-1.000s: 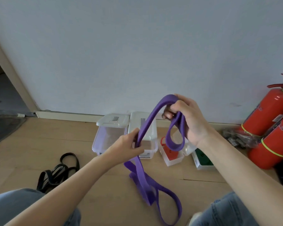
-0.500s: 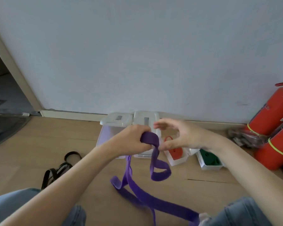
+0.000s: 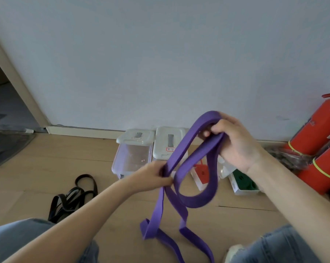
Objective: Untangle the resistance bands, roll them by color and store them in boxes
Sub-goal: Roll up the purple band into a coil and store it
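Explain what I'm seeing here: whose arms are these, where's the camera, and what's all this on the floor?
No machine: a person wears a camera on the head, looking down at their own hands. The right hand grips the top of a purple band; the left hand pinches it lower down, the rest trailing onto the wooden floor. Black bands lie at the left. By the wall stand clear boxes, one holding a red band, one a green band. Fire extinguishers stand at the right.

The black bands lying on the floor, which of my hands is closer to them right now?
Left. Your left hand pinches the purple band just right of the black bands. Your right hand grips the purple band's top loop, higher and much farther right.
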### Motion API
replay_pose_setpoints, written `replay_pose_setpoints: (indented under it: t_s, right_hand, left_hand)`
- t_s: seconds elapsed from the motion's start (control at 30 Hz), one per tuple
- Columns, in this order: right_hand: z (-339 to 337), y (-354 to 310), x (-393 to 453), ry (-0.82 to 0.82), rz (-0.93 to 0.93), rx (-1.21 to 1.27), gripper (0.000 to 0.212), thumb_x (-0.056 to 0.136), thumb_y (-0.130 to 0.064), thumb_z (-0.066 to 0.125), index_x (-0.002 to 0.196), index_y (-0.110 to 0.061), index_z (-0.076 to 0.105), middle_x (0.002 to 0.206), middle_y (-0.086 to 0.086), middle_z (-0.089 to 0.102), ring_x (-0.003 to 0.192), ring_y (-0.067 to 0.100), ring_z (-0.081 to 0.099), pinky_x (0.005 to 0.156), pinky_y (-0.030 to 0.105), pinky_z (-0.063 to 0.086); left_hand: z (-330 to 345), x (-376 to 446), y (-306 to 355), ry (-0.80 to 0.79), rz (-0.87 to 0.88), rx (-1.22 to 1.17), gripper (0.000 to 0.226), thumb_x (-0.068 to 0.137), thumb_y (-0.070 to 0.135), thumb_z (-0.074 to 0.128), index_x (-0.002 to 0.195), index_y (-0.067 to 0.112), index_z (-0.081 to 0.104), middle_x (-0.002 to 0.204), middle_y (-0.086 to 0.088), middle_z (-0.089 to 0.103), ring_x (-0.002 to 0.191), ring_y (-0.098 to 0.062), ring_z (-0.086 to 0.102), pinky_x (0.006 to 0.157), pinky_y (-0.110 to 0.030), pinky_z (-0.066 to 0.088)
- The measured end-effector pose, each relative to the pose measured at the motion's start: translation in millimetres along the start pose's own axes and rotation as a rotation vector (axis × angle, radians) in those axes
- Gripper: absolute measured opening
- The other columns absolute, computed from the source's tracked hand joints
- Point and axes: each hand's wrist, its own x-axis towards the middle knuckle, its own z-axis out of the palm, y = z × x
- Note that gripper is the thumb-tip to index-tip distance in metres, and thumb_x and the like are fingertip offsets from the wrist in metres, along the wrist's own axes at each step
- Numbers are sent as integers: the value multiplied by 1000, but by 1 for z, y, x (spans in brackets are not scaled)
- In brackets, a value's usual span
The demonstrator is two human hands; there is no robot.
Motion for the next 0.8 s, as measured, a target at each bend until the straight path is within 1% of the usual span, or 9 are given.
replay_pose_setpoints:
  t_s: [0.1, 0.17, 0.27, 0.33, 0.4, 0.5, 0.6, 0.7, 0.8]
  right_hand:
    - [-19, -9, 1, 72, 63, -440, 27, 84, 9, 46, 69, -13, 54, 65, 5, 53, 65, 16, 56, 69, 29, 47]
    - [-30, -6, -3, -67, 238, -804, 11, 81, -3, 64, 84, -13, 60, 80, 8, 64, 76, 16, 62, 80, 32, 46]
    - [-32, 3, -8, -233, 432, -784, 74, 64, -28, 84, 129, -27, 47, 124, -8, 58, 110, 0, 55, 94, 19, 39]
    - [-19, 16, -10, -324, 381, -772, 83, 59, -42, 84, 129, -43, 40, 132, -27, 45, 123, -14, 37, 103, 18, 32]
    - [-4, 35, -10, -402, 331, -938, 61, 60, -49, 82, 113, -45, 51, 118, -30, 54, 112, -15, 46, 95, 18, 41]
    - [11, 49, -11, -290, 186, -1060, 17, 72, -27, 77, 78, -23, 62, 71, -8, 63, 69, 7, 57, 66, 29, 43]
    - [18, 39, -10, -195, 172, -812, 13, 66, -15, 67, 74, -8, 61, 68, 13, 62, 64, 20, 56, 65, 36, 45]
    - [15, 22, -7, -193, 96, -244, 12, 66, 0, 56, 67, -12, 60, 57, 4, 56, 55, 12, 53, 59, 21, 45]
    - [1, 9, -6, -108, 41, -340, 14, 73, 2, 56, 71, -11, 61, 58, 1, 56, 57, 13, 54, 59, 21, 45]
  left_hand:
    - [-41, -5, 30, 287, 121, -400, 23, 84, 7, 62, 64, 17, 55, 51, 7, 56, 53, -8, 58, 66, -27, 53]
    - [-70, -11, 43, 467, 239, -631, 24, 79, 6, 59, 60, 20, 56, 44, 10, 45, 44, -6, 49, 57, -21, 45]
    - [-70, -16, 42, 319, 126, -230, 7, 72, 8, 57, 70, 15, 55, 46, 10, 41, 43, -7, 41, 51, -24, 39]
    - [-46, -13, 37, 134, 65, 70, 11, 72, 3, 59, 69, 12, 53, 47, 11, 44, 45, -5, 42, 51, -23, 38]
    - [-26, -7, 37, 80, 97, 95, 18, 71, 4, 59, 62, 16, 49, 44, 14, 46, 44, -2, 43, 48, -17, 37]
    - [-20, -1, 32, 102, 116, 88, 22, 66, 17, 62, 55, 27, 45, 44, 19, 49, 44, 2, 45, 47, -12, 35]
    - [-12, 0, 20, 114, 94, 17, 15, 62, 25, 58, 55, 34, 50, 49, 23, 52, 48, 5, 47, 49, -9, 36]
    - [9, -2, -5, -3, 19, 107, 28, 74, 13, 62, 58, 29, 45, 55, 13, 48, 55, -4, 44, 55, -14, 37]
    - [-1, -4, -8, -30, -63, 229, 27, 81, 10, 58, 63, 19, 41, 62, 6, 45, 64, -15, 45, 67, -29, 43]
